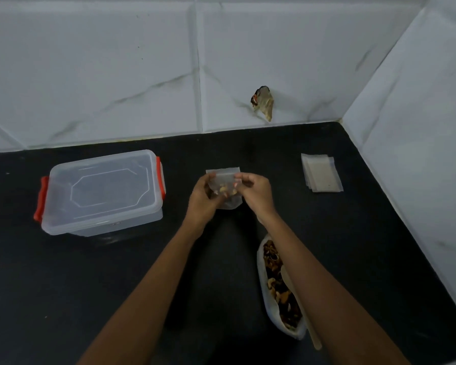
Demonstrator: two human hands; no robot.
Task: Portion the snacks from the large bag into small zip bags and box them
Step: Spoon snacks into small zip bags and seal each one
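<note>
Okay: my left hand and right hand pinch one small zip bag at its top.
One large bag, part hidden by my right arm; one box; spare bags stacked, count unclear.

The left arm and right arm are cut off at the bottom edge. The right arm covers part of the large bag. The left hand and right hand hide the sides of the small zip bag (its seal cannot be seen). The pile of flat bags is too thin to count. The brown thing on the wall is too blurry to name.
</note>
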